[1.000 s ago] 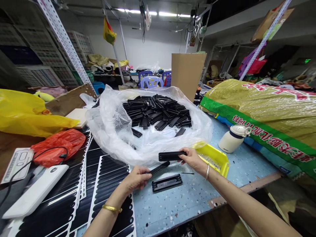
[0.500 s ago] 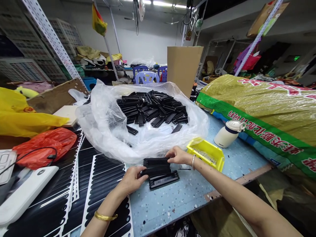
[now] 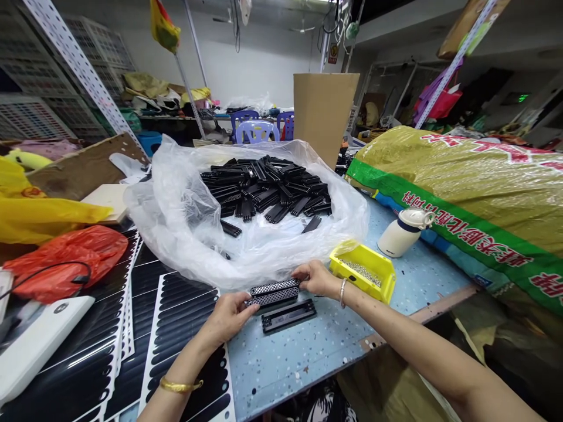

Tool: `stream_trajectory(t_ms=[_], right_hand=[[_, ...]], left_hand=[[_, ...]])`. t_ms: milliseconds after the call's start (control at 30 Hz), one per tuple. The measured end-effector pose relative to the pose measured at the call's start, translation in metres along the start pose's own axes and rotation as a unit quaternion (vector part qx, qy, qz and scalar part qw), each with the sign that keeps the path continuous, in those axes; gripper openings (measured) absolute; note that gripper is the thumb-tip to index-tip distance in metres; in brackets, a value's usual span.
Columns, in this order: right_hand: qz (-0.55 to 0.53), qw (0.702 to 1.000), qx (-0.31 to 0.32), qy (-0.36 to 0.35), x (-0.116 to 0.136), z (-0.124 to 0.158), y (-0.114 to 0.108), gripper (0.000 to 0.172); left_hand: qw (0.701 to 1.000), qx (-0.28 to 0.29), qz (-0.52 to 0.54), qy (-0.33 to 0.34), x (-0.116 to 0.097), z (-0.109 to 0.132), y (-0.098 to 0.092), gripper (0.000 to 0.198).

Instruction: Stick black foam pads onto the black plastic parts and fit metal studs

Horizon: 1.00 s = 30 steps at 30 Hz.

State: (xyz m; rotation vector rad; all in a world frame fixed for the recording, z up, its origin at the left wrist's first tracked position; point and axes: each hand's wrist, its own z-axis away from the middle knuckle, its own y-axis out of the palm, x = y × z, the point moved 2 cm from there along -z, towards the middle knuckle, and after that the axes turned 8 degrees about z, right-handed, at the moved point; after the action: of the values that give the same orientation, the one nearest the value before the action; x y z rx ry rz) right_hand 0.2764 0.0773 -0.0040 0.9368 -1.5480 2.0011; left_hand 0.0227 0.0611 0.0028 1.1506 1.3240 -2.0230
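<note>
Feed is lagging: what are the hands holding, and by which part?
One black perforated piece, held by its two ends: the left hand grips the left end, the right hand the right end.

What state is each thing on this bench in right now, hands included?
Mesh strip, held between both hands.
Left hand, gripping its left end.
Right hand, gripping its right end.
Black frame, lying flat on the table, in no hand.
Clear bag, open, black parts piled inside.
Yellow bin, open, small metal pieces inside.
</note>
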Motion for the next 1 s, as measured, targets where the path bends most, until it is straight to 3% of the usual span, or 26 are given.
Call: stream_trajectory(t_ms=[133,267,400,500,567,700,800,900,1000], right_hand=[[0.033,0.999,-0.03,0.008,-0.002,0.002,-0.003,0.041],[0.093,0.993,-0.071,0.013,0.001,0.019,-0.008,0.007],[0.155,0.985,-0.071,-0.008,0.009,0.043,0.002,0.031],[0.225,0.971,-0.067,-0.037,0.016,0.054,0.012,0.032],[0.237,0.969,-0.06,-0.033,0.02,0.057,0.015,0.027],[0.135,0.99,-0.017,0.023,0.021,0.062,0.019,0.018],[0.034,0.997,-0.011,0.063,0.022,0.067,0.022,0.014],[-0.03,0.997,-0.037,0.059,0.023,0.068,0.025,0.019],[-0.05,0.993,-0.102,0.036,0.022,0.064,0.024,0.019]], left_hand=[[0.999,0.001,0.042,-0.014,0.001,0.001,0.0,0.026],[0.995,0.003,0.09,-0.045,0.001,0.005,0.002,0.03],[0.99,-0.07,0.116,-0.037,0.008,0.013,0.01,0.032],[0.98,-0.136,0.148,-0.011,0.014,0.02,0.018,0.034],[0.972,-0.137,0.191,-0.019,0.016,0.024,0.023,0.036],[0.956,-0.11,0.263,-0.071,0.01,0.03,0.025,0.03],[0.952,-0.106,0.281,-0.063,0.003,0.031,0.021,0.024],[0.956,-0.116,0.266,-0.035,0.0,0.031,0.016,0.017],[0.965,-0.144,0.217,0.009,-0.002,0.028,0.013,0.01]])
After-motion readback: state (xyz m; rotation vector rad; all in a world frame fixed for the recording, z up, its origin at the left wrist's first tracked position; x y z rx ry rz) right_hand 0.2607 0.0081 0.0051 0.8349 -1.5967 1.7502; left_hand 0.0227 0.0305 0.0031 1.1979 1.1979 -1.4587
